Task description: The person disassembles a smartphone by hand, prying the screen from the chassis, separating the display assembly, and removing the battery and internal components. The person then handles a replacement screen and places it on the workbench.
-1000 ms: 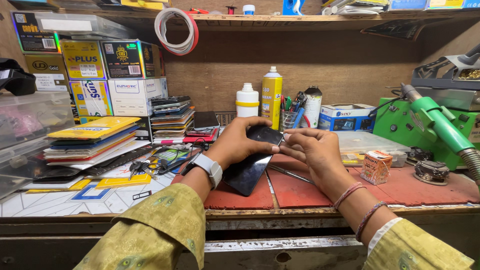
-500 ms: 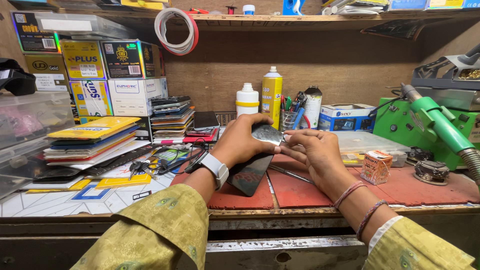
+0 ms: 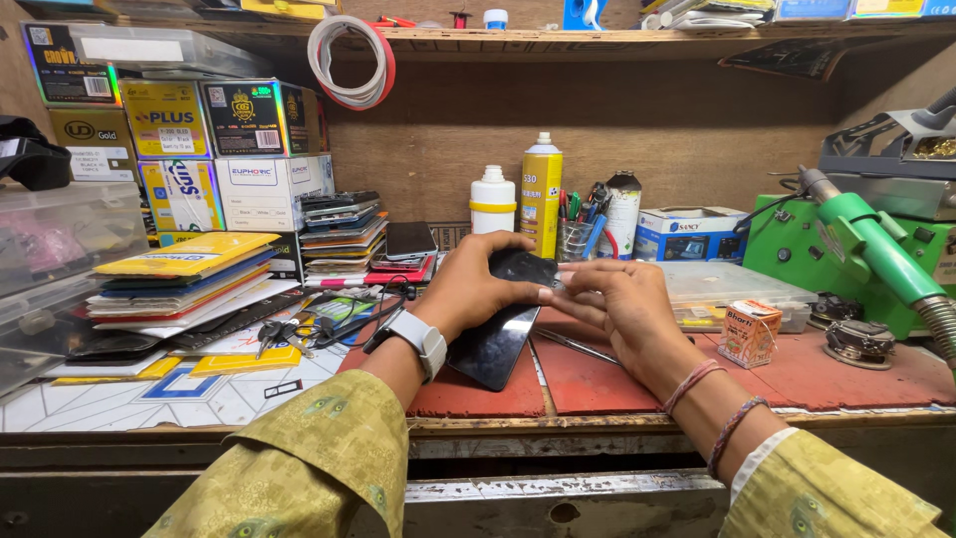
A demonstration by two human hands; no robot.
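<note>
We hold a black phone (image 3: 498,334) over the red mat (image 3: 597,374) on the desk (image 3: 119,403), and we take that mat as our landmark. The phone stands tilted above the mat's left half, its lower corner down near the mat and its upper end raised toward the back. Our left hand (image 3: 478,284), with a white watch on its wrist, is wrapped around the phone's upper part, fingers curled over the top edge, so it is clamped on the phone. Our right hand (image 3: 622,304) reaches in from the right with its fingers stretched flat and held together, the fingertips (image 3: 550,294) pressed against the phone's upper right edge; whether a thumb pinches from below we cannot tell, since the hand hides it. A thin metal tool (image 3: 573,346) lies on the mat just under the right hand. Behind the mat stand a white bottle (image 3: 493,202) and a yellow spray can (image 3: 541,194), side by side. Left of the mat lie keys (image 3: 284,334) and a stack of flat packets (image 3: 179,274). At the mat's right end sits a small orange carton (image 3: 749,334), and beyond it a green tool stand (image 3: 846,249).
</note>
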